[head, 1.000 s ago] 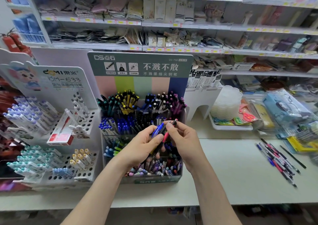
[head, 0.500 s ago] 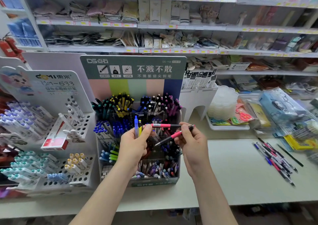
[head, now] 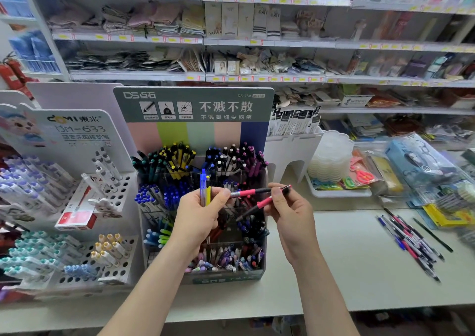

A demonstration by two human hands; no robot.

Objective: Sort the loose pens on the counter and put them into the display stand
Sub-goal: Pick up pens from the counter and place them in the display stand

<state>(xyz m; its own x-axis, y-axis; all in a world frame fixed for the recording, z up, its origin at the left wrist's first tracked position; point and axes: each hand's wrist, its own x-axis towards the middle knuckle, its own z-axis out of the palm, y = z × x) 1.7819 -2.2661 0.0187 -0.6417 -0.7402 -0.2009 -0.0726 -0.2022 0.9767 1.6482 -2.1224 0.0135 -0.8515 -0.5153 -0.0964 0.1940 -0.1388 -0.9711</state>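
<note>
1. A second ago I had both hands bunched together over the middle of the display stand (head: 226, 277), with the pens in one tight bundle. Now the hands are drawn apart and the bundle is fanned out by colour.
2. My left hand (head: 198, 215) has its fingers curled round a blue pen (head: 203, 184) and a yellow pen (head: 208, 194), which stand upright side by side. Its thumb and a fingertip also pinch the left end of the upper pink-grip pen (head: 246, 192), which lies roughly level.
3. My right hand (head: 290, 215) is curled and pinches the lower pink-grip pen (head: 259, 205), which slants down to the left. Its forefinger seems to touch the upper pen too, but I cannot tell whether it shares that grip.
4. All four pens hover in front of the stand's middle tiers. None is in a compartment yet.
5. I judge this handful sorted, so the next step is to drop each colour into its matching compartment. The two pink ones are already separated and could go first.
6. The loose pens (head: 408, 240) lie heaped where they were on the counter (head: 347, 263), right of the stand and well apart from it. Much of the job remains.
</note>
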